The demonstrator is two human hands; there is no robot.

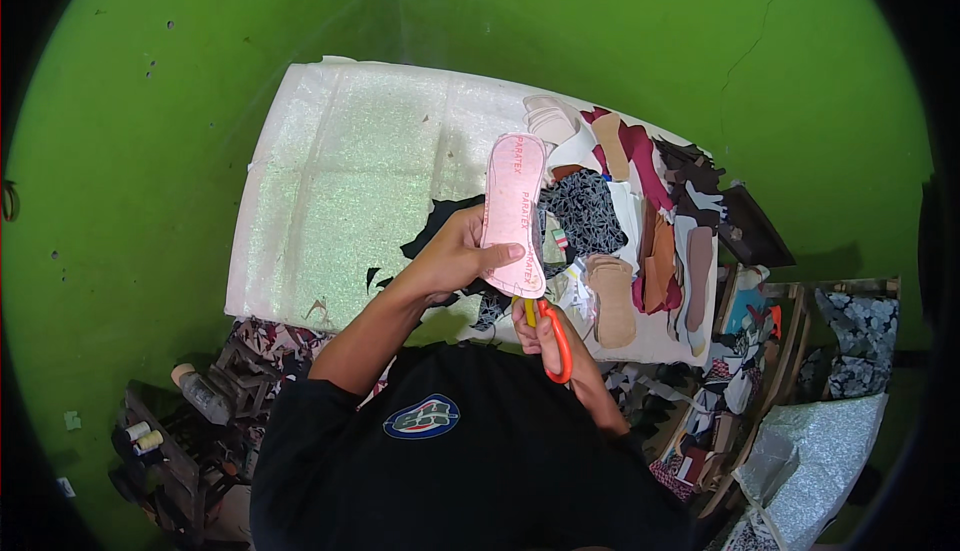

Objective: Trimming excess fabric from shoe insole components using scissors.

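over the near edge of the white foam sheet (340,191), the left hand (450,256) holds a pink insole-shaped cutout (515,213), long axis running away from the body, thumb pressed across its lower part, fingers behind. right hand (540,329) is closed through the orange handles of the scissors (552,336), just below the heel end of the cutout. blades are hidden behind the cutout's bottom edge, so can't tell how far they're open.

step in hand, as i read it: trimming the heel curve. to do it well: keep the left-hand pinch close to the cut line so the sheet doesn't flap, turn the cutout into the blades rather than swinging the scissors, take short bites round the curve, cut with the blade throat, not the tips. keep the left thumb clear of the blade path, it sits near the cut.

cutout: pale pink, thin flat sheet, rounded toe at the far end, narrower waist, rounded heel at the near end, red outline and red lettering along its length. looks stiff enough to stand upright unsupported, slight bend only.

right of the cutout, on the foam sheet: pile of fabric scraps (590,206), dark patterned, maroon, tan, plus tan insole pieces (612,301). behind the foam sheet: green wall (620,31).
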